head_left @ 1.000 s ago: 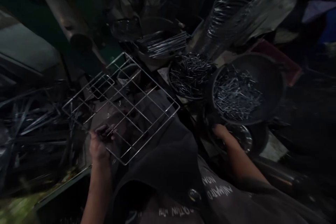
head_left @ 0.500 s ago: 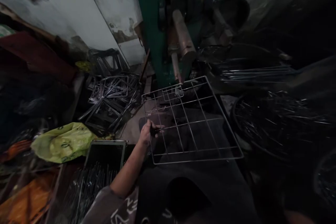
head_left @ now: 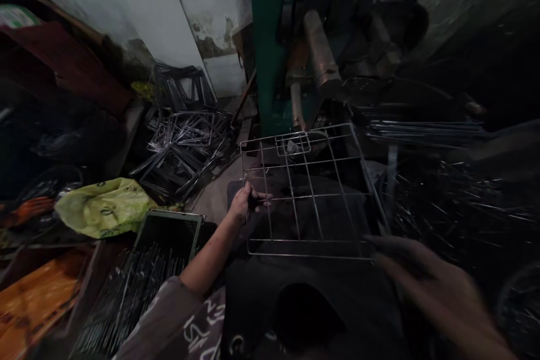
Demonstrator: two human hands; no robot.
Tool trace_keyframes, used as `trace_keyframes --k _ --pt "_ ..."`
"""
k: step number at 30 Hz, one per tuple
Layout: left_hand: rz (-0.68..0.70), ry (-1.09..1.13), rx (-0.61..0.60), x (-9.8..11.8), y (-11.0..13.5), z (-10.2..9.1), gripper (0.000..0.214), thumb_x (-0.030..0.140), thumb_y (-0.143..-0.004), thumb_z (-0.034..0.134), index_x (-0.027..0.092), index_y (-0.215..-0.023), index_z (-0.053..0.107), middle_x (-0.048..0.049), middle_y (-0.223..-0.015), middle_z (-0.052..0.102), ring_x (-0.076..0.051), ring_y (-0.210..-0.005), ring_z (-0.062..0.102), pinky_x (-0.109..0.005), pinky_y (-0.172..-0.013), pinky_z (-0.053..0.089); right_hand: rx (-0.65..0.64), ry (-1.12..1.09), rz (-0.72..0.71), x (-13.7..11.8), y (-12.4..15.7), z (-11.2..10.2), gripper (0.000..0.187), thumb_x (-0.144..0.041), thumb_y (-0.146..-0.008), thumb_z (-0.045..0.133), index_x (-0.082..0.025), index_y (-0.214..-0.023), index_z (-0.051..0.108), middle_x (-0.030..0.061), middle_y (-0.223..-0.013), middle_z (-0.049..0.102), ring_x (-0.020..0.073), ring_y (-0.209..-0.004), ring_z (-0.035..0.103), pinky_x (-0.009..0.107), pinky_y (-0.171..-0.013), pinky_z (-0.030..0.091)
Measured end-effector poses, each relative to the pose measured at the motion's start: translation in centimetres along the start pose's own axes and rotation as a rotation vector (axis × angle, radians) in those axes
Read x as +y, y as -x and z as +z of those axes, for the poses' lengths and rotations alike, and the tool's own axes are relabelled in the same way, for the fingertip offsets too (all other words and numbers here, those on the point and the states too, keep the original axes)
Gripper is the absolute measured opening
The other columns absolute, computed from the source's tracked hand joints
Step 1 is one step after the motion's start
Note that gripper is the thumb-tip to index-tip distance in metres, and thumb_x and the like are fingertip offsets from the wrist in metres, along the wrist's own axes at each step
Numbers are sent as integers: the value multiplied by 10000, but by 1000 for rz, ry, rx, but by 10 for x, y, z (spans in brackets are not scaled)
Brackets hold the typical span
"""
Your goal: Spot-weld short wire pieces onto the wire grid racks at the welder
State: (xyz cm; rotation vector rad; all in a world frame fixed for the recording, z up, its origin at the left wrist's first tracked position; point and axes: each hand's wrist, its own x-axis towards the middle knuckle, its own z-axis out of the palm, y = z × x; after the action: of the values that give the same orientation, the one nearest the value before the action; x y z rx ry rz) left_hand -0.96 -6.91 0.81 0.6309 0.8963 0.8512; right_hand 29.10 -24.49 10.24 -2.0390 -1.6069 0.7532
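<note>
A wire grid rack is held tilted in front of me, over the dark cloth on my lap. My left hand is closed around its left edge, with fingers reaching along a cross wire. At the far edge of the rack shows a small rectangular wire loop, close below the lower metal rod of a green machine. My right hand, smeared by motion, is at the rack's near right corner. Whether its fingers grip the wire is unclear.
Bent wire frames lie heaped at left, behind a yellow-green sack. Thin rods fill a container at lower left, beside an orange sack. More wire pieces lie at right. A thick cylinder juts from the machine.
My right hand has come in from the lower right to the rack's near corner. The left hand keeps its hold on the rack. The view has shifted, moving the surroundings rightward in the picture.
</note>
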Motion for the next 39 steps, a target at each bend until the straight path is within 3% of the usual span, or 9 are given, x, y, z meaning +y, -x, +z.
trace_keyframes --k 3,6,12,19,23,31,39 --pt "13 -6 -10 0 0 1 481 628 -756 557 174 -709 402 -162 -814 717 -234 -603 688 -174 -353 332 -301 -35 -242 -31 -35 24 416 -406 -809 559 -258 -1198 560 56 -1167 634 256 -1002 628 383 -846 533" --pt "16 -2 -10 2 1 2 475 623 -759 557 175 -716 404 -166 -820 717 -242 -609 690 -180 -358 335 -467 144 -339 -41 -57 46 604 -349 -758 622 -200 -1320 459 104 -1121 645 275 -992 626 420 -830 518" --pt "-3 48 1 2 0 3 474 611 -752 576 175 -693 399 -174 -815 717 -242 -598 687 -178 -354 324 -491 297 -417 -31 -53 57 813 -292 -688 680 -201 -1417 332 140 -1156 615 285 -980 617 406 -786 507" --pt "2 37 -34 -1 1 3 482 619 -738 587 174 -700 405 -166 -798 719 -251 -586 686 -183 -340 335 -454 467 -524 -36 -55 61 738 -189 -619 694 -167 -1317 455 162 -1380 443 320 -1033 563 464 -849 476" --pt "-5 43 -36 -5 3 2 470 608 -752 578 175 -713 400 -170 -807 718 -252 -603 691 -178 -343 341 -433 528 -546 -34 -50 65 733 -172 -612 671 -146 -1312 458 167 -1388 431 355 -1084 528 517 -870 454" --pt "3 -8 -50 1 2 3 484 625 -753 562 174 -701 397 -172 -832 718 -241 -607 690 -181 -351 369 -468 371 -570 -24 -44 67 666 -160 -728 523 -139 -1378 376 135 -1464 323 301 -1107 530 476 -894 484" --pt "28 -59 -93 14 9 6 483 614 -748 580 168 -683 405 -181 -841 718 -237 -591 686 -203 -371 399 -453 201 -604 -17 -34 74 663 -169 -779 493 -165 -1414 305 151 -1463 319 263 -1230 468 430 -975 453"
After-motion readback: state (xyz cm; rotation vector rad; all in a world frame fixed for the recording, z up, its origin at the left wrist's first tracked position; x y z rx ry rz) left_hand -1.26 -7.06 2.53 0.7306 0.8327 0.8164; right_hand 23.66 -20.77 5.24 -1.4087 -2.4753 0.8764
